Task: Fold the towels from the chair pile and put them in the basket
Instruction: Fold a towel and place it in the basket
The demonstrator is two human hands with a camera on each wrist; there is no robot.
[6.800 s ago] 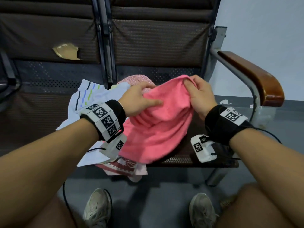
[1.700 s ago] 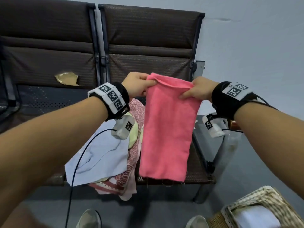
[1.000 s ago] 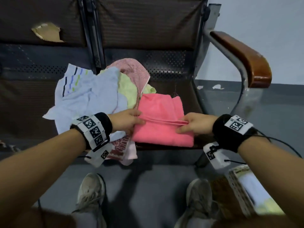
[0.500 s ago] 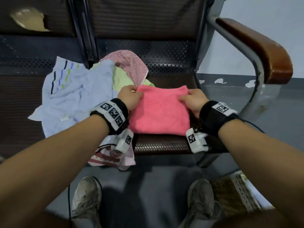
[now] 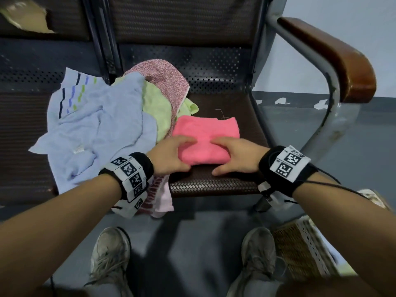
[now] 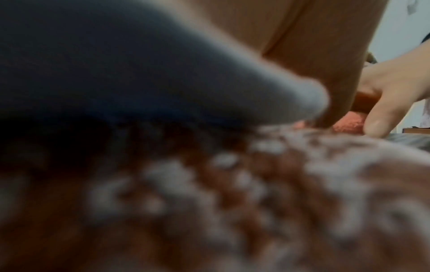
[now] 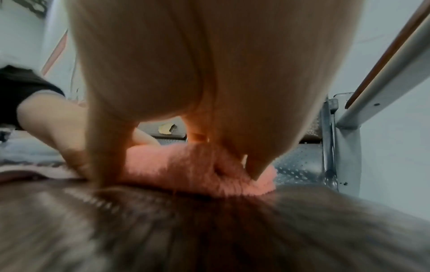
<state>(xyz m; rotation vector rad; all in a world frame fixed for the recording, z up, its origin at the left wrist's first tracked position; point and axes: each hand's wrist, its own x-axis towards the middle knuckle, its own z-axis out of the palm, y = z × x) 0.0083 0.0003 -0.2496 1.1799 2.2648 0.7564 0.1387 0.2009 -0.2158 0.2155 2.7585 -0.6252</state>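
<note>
A pink towel (image 5: 205, 133), folded into a small rectangle, lies on the brown woven chair seat (image 5: 214, 185). Both hands hold its near edge. My left hand (image 5: 184, 154) has its fingers on top of the left part and its thumb against the front edge. My right hand (image 5: 216, 157) mirrors it on the right part, thumb low by the seat. In the right wrist view the pink towel (image 7: 186, 165) bulges between thumb and fingers. The unfolded pile, a light blue towel (image 5: 96, 129), a green one (image 5: 158, 112) and a speckled pink one (image 5: 167, 78), lies just to the left.
A woven basket (image 5: 300, 249) stands on the floor at the lower right, beside my right shoe (image 5: 257, 254). The chair's wooden armrest (image 5: 334, 61) and its metal frame rise on the right. A patterned cloth (image 5: 156, 196) hangs over the seat's front edge.
The towel was held up, lowered onto the seat and folded. In the last half second both hands slid from its far edge back to its near edge.
</note>
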